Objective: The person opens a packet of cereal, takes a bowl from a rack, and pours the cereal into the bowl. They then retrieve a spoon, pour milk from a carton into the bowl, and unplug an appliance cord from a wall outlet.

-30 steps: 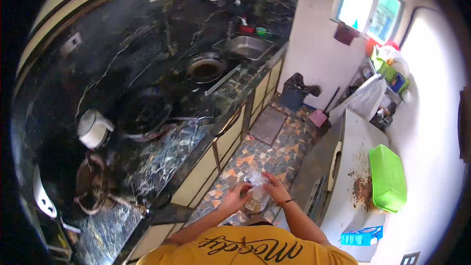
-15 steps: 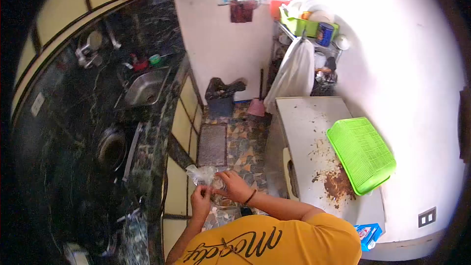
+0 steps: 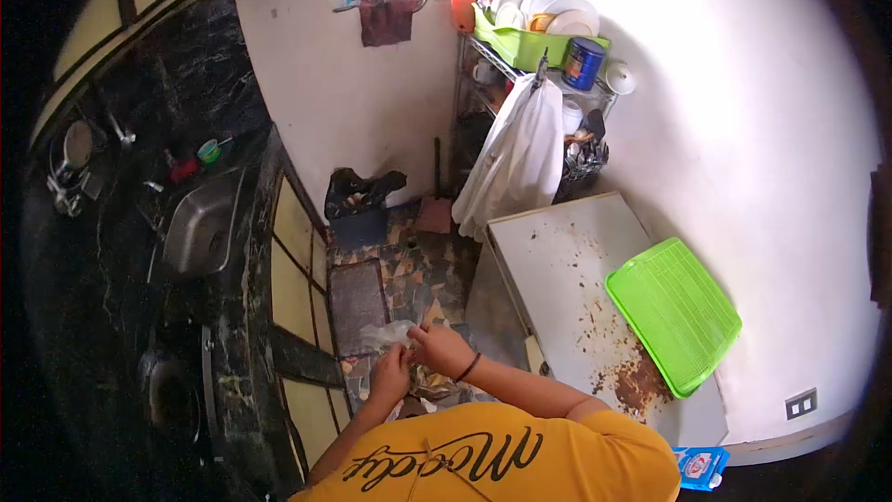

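Observation:
A clear, crumpled plastic bag (image 3: 383, 336) is held in front of my body, above the tiled floor. My left hand (image 3: 390, 374) has its fingers pinched on the lower edge of the bag. Close beside it, my right hand (image 3: 444, 351), with a dark band at the wrist, is closed on the bag's right end. The two hands nearly touch. What the bag contains, if anything, I cannot make out.
On the left runs a dark counter with a steel sink (image 3: 203, 223). At right, a rust-stained white surface (image 3: 548, 265) carries a green plastic basket (image 3: 676, 316). Behind stands a rack with a dish drainer (image 3: 520, 42) and hanging white cloth (image 3: 520, 149). A dustpan (image 3: 434, 215) is on the floor.
The view has turned toward the left wall's far end and right. Both hands have come closer together on the plastic bag, and my right hand's fingers have closed more tightly.

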`<state>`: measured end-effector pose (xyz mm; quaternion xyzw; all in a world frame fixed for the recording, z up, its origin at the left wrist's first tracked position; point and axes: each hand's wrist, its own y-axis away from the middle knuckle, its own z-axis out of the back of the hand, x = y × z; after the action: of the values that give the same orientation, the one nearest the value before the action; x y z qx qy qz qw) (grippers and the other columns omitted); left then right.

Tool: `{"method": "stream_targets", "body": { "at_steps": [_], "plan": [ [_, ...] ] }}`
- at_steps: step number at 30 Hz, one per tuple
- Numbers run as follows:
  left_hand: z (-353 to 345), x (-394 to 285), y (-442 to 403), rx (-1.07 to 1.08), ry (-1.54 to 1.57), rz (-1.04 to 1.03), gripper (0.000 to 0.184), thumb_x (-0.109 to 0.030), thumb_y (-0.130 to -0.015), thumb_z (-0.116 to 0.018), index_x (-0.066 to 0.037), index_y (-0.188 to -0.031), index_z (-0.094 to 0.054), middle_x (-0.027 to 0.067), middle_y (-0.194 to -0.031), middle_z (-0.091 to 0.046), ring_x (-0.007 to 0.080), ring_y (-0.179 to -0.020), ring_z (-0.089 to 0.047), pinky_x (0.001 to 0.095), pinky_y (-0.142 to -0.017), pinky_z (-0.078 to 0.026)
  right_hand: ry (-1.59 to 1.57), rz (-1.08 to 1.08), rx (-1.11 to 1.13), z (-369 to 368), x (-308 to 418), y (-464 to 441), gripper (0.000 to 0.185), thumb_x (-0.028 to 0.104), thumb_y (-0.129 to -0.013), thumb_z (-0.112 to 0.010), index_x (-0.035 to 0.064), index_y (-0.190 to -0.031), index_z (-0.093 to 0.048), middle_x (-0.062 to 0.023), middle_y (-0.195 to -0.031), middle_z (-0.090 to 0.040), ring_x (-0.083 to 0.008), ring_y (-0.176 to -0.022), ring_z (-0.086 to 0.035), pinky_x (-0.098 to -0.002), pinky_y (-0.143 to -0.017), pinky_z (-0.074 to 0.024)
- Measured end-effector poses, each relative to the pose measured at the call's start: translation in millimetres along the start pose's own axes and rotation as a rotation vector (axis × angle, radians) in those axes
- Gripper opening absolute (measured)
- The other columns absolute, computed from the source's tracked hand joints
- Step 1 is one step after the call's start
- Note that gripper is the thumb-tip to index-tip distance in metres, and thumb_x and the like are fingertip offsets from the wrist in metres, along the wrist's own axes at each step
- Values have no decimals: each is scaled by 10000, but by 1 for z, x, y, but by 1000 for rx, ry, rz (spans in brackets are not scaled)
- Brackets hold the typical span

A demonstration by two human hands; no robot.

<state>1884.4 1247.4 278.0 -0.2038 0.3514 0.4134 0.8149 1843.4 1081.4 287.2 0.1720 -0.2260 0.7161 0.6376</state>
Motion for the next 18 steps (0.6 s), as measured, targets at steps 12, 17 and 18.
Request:
{"method": "stream_targets", "body": {
  "at_steps": [12, 17, 18],
  "plan": [
    [81, 55, -207, 183, -72, -150, 237, -257, -974, -452, -46, -896, -529, 195, -712, -560, 418, -676, -557, 518, -586, -395, -142, -306, -182, -15, -78, -211, 213, 112, -839, -561, 44, -1041, -557, -201, -844, -624, -438, -757, -592, -499, -648, -486],
    [93, 71, -251, 292, -45, -83, 234, -241, -967, -489, -41, -854, -532, 171, -659, -508, 395, -627, -518, 477, -568, -398, -178, -243, -394, -12, -154, -264, 196, 82, -837, -554, 29, -1025, -574, -199, -851, -642, -416, -780, -617, -456, -644, -497],
    [98, 63, -256, 209, 16, -259, 225, -229, -964, -499, -39, -846, -528, 159, -657, -494, 373, -614, -499, 466, -562, -398, -213, -328, -413, -7, -183, -270, 180, 78, -841, -556, 30, -1013, -575, -195, -845, -641, -389, -773, -627, -432, -645, -500]
  ]
}}
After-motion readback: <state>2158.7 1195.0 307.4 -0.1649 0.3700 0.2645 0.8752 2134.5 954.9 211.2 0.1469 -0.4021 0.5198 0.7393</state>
